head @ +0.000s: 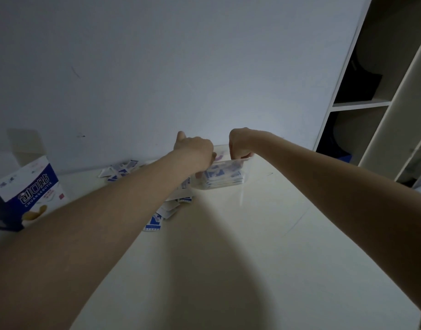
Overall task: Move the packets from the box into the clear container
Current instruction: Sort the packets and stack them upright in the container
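A clear container (225, 179) stands on the white table near the wall, with several blue-and-white packets stacked inside. My left hand (195, 148) hovers at its left rim with fingers curled; what they hold is hidden. My right hand (240, 142) grips the container's top right edge with curled fingers. More loose packets (167, 209) lie scattered on the table under my left forearm, and others lie further back (120, 171). The blue-and-white box (29, 196) stands open at the far left.
A white table (228, 258) stretches toward me, dimly lit with a shadow across it. A plain wall rises right behind the container. A white shelf unit (376, 103) with dark items stands at the right.
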